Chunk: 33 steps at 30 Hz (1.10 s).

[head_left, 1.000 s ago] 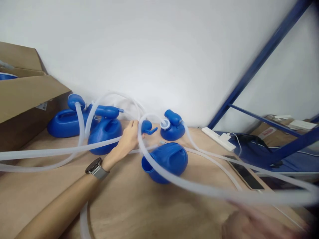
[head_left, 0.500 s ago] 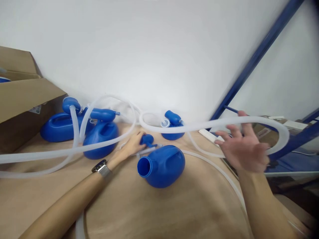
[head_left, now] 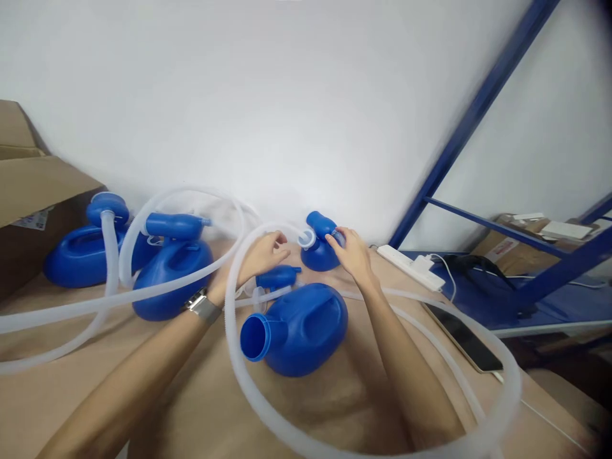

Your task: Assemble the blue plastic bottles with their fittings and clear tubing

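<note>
Both my hands work at the back of the bench (head_left: pixel 310 414), among blue bottles and tubing.

My right hand (head_left: pixel 352 254) pinches the neck fitting of the far blue bottle (head_left: pixel 316 250), which sits near the wall. My left hand (head_left: pixel 262 255) is half curled beside the white tube (head_left: pixel 225 312); I cannot tell whether it grips. That tube loops around both my forearms and the near blue bottle (head_left: pixel 306 328), which lies on its side with its mouth to my left.

The near jug (head_left: pixel 306 328) and the far jug (head_left: pixel 319 241) are smooth, glossy blue plastic; the hose (head_left: pixel 228 319) is cloudy, half-clear plastic. The table (head_left: pixel 215 408) is matt pale wood, the box (head_left: pixel 29 185) plain cardboard, the rack (head_left: pixel 471 118) blue-painted metal
</note>
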{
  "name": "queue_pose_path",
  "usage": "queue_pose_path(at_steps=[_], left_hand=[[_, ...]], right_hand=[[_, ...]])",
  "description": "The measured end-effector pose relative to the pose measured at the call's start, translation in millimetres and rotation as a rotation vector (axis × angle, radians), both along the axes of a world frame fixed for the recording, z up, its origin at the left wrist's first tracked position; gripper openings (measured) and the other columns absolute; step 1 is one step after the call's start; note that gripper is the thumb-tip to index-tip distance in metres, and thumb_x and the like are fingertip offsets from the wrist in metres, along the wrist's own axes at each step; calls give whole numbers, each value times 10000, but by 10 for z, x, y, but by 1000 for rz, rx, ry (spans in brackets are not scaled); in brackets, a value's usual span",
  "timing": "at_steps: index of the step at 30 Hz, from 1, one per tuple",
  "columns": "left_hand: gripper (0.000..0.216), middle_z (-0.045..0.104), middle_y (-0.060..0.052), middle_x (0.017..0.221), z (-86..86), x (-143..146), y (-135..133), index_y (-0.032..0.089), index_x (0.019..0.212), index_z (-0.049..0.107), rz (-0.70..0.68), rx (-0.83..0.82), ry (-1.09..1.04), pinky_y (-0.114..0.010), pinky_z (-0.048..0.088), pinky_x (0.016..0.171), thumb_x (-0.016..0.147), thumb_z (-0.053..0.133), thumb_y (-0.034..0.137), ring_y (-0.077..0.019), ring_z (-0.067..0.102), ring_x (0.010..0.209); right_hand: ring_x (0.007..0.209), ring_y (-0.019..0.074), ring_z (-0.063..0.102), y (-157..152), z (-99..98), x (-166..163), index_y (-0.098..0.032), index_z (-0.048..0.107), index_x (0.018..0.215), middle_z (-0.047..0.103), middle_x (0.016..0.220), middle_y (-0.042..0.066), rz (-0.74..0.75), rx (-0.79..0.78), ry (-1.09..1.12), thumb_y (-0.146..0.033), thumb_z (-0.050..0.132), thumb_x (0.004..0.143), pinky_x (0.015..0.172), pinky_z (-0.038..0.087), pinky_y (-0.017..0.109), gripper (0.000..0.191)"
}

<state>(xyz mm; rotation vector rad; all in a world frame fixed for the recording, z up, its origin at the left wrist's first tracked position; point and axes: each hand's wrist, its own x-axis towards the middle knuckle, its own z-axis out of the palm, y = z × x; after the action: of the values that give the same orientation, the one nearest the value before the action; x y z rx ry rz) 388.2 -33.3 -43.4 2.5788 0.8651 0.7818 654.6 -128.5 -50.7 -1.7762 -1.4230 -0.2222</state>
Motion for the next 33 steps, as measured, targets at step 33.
queue_pose_path(at_steps=[33], left_hand=[[533,753,-132,1224,251,672,243,214,1368,641,-194,494,442,-383,540,882,857,794,203,-323,730,1048]], right_hand=[[1638,453,235,164,-668,625,-283,451,1594,281,1761,169,231,-108,30,-810,806,701,1303,240,683,1096]])
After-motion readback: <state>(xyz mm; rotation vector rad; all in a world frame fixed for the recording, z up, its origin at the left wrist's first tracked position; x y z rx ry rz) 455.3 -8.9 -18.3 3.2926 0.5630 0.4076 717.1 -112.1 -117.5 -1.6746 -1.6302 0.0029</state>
